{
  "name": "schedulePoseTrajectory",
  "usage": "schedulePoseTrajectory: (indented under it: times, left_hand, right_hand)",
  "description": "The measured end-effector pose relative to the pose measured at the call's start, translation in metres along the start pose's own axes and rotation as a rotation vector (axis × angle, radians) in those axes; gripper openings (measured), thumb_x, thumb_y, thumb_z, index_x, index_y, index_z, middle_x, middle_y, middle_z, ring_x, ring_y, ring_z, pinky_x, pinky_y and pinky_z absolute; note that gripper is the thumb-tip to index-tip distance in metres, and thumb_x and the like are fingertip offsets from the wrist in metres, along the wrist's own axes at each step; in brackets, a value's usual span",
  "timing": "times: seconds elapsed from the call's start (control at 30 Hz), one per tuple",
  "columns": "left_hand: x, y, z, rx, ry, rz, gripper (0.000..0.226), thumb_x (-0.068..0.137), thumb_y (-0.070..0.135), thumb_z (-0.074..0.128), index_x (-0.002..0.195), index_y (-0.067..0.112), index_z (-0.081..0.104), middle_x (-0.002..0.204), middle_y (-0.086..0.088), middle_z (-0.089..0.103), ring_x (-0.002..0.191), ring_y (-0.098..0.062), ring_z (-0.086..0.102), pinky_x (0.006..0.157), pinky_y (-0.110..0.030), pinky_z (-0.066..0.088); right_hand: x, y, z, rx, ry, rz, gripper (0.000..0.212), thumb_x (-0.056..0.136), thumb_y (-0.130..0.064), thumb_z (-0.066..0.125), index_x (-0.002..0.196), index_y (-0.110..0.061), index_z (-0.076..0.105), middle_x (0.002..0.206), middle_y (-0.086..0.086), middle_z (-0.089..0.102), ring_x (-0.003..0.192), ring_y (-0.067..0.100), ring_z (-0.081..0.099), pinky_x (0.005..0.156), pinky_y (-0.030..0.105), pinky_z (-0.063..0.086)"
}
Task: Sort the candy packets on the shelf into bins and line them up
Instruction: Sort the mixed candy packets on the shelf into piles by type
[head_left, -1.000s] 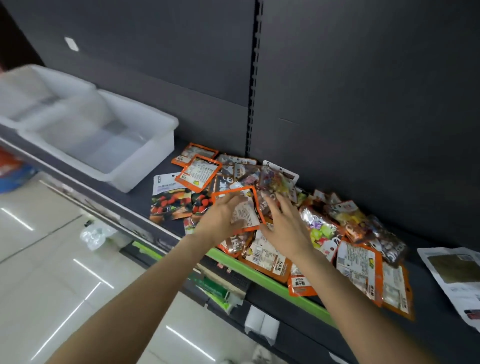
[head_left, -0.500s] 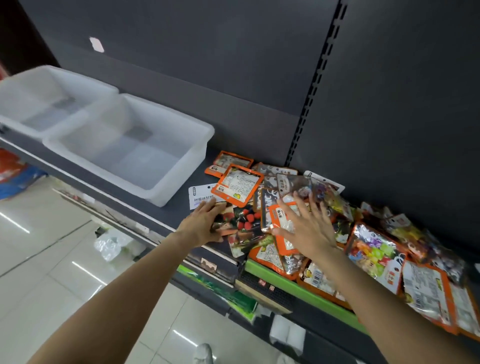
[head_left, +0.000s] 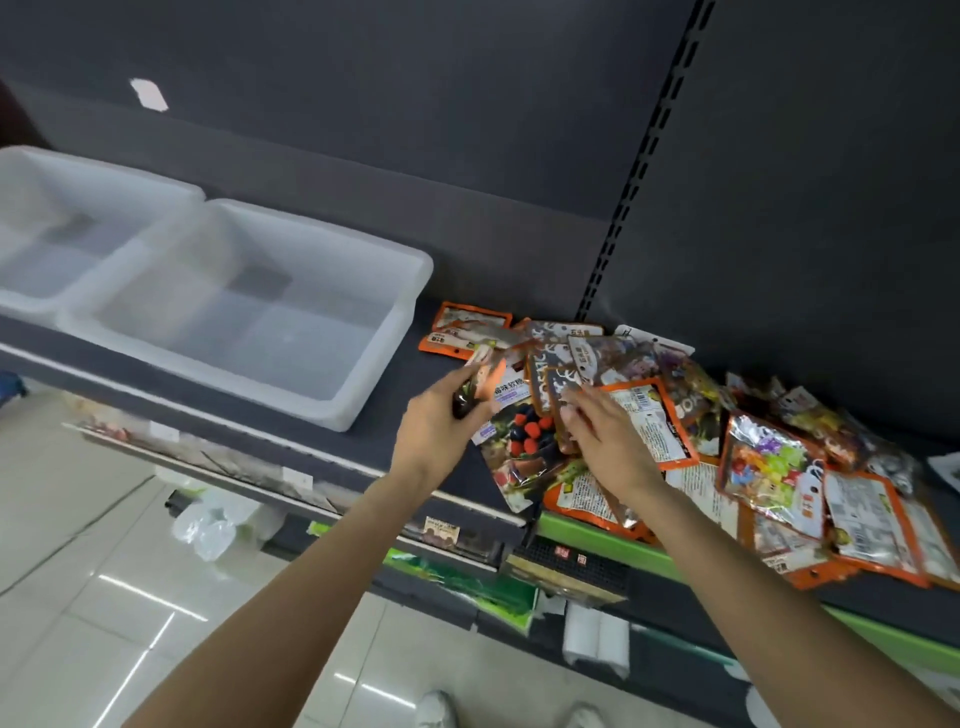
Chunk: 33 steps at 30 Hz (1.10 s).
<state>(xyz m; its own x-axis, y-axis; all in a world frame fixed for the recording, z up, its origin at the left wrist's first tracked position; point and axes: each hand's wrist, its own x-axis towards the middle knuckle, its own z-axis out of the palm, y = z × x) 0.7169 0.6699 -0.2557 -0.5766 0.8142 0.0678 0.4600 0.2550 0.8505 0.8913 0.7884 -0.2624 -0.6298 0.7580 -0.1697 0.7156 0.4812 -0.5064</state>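
- Far-left bin (head_left: 78, 218), translucent white plastic, rectangular with rounded corners, is cut off by the frame's left edge; it stands on the dark shelf (head_left: 395, 431) touching the second bin (head_left: 332, 291), which stands just left of the packets
- Left hand (head_left: 441, 421), near the shelf's front edge, has fingers curled round a small packet (head_left: 480, 376); its print is blurred and cannot be read
- Berry packet (head_left: 519, 441), glossy with red and dark fruit printed on it, lies flat at the front edge, partly hidden under both hands
- Right hand (head_left: 608, 441) rests on the pile with fingers bent, pinching a brown crinkled packet (head_left: 563, 410)
- Pile of candy packets (head_left: 769, 457), orange-bordered and shiny foil pouches overlapping, spreads to the shelf's right end, where it is cut off
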Motion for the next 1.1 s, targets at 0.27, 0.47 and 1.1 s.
schedulePoseTrajectory:
  times: [0.27, 0.47, 1.1]
  left_hand:
    - [0.003, 0.007, 0.056, 0.137, -0.540, 0.112, 0.079, 0.081, 0.020, 0.074, 0.146, 0.026, 0.031, 0.144, -0.001, 0.044, 0.131, -0.017, 0.040, 0.105, -0.026, 0.032]
    - [0.021, -0.026, 0.038, 0.350, -0.344, -0.025, 0.079, 0.085, 0.031, 0.069, 0.149, 0.021, 0.023, 0.157, -0.002, 0.019, 0.145, -0.020, 0.015, 0.117, -0.034, 0.018]
    - [0.054, -0.027, 0.037, 0.126, -0.048, -0.272, 0.029, 0.086, 0.017, 0.069, 0.111, 0.004, 0.066, 0.103, -0.012, 0.069, 0.088, -0.023, 0.063, 0.070, -0.026, 0.046]
  right_hand:
    - [-0.003, 0.011, -0.019, 0.596, 0.140, 0.271, 0.051, 0.088, 0.007, 0.056, 0.130, -0.022, 0.055, 0.107, 0.008, 0.065, 0.096, 0.018, 0.063, 0.067, 0.021, 0.052]
    - [-0.015, 0.040, -0.040, 0.317, 0.503, 0.364, 0.044, 0.089, 0.010, 0.050, 0.126, -0.014, 0.060, 0.116, 0.007, 0.061, 0.098, 0.021, 0.060, 0.069, 0.014, 0.046]
    - [-0.009, 0.062, -0.018, -0.341, 0.021, 0.337, 0.066, 0.093, -0.063, 0.021, 0.147, -0.043, -0.011, 0.159, 0.001, -0.012, 0.146, 0.026, -0.010, 0.118, 0.049, 0.006]
